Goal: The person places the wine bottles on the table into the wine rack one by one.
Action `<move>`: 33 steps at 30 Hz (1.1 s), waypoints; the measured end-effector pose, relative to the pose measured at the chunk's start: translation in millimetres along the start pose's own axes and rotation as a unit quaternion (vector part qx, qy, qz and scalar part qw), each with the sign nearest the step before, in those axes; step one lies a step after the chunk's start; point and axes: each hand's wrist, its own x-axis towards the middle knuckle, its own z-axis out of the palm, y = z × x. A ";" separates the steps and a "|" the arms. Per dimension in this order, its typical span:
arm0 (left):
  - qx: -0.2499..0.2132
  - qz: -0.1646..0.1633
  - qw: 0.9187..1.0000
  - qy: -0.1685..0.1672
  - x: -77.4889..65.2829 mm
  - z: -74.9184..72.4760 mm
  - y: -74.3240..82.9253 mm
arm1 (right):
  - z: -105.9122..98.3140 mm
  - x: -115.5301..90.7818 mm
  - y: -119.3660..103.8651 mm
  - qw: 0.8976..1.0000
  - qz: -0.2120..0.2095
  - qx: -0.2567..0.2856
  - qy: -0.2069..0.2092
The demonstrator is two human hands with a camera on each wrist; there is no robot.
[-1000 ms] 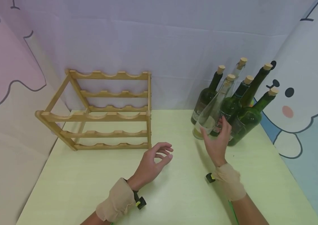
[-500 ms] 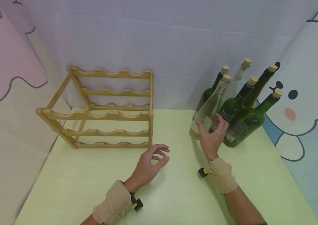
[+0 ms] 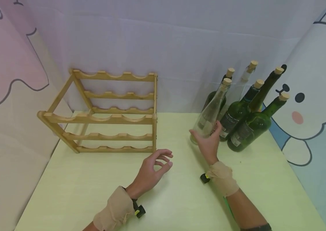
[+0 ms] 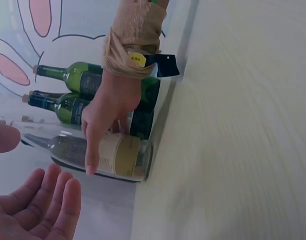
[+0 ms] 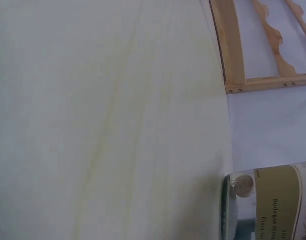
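Note:
My right hand [image 3: 209,146] holds a clear glass wine bottle [image 3: 212,107] low on its body, thumb on the left and fingers on the right. The bottle has a cork in its mouth and a pale label with a tan band [image 5: 277,200]. Whether its base touches the table cannot be told. In the left wrist view the right hand [image 4: 110,107] reaches down over that bottle [image 4: 113,155]. My left hand [image 3: 151,170] hovers over the table in front of the rack, fingers loosely bent and holding nothing. A wooden wine rack [image 3: 102,118] stands at the left.
Several corked bottles stand close behind and right of the held one, including a front green bottle [image 3: 250,130], another green bottle [image 3: 233,115] and a clear bottle [image 3: 242,86]. A white cloth [image 3: 180,57] hangs behind the pale table [image 3: 174,205].
The clear bottle has shifted left, away from the green bottles, along with my right hand, whose fingers have closed around it. My left hand has barely moved.

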 end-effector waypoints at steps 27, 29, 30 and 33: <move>0.006 -0.017 0.999 -0.035 -2.7 -9.4 0.5 | -26.9 -16.9 -0.5 0.982 0.053 -0.065 -0.168; 0.007 -0.018 0.999 -0.048 -3.8 -10.8 -0.5 | -29.2 -19.2 -1.2 0.982 0.051 -0.067 -0.171; 0.005 -0.019 0.998 -0.054 -4.5 -11.5 -0.8 | -30.5 -20.2 -1.5 0.981 0.051 -0.068 -0.172; 0.001 -0.017 0.998 -0.065 -6.2 -13.3 -0.5 | -34.0 -21.4 -1.4 0.980 0.049 -0.072 -0.176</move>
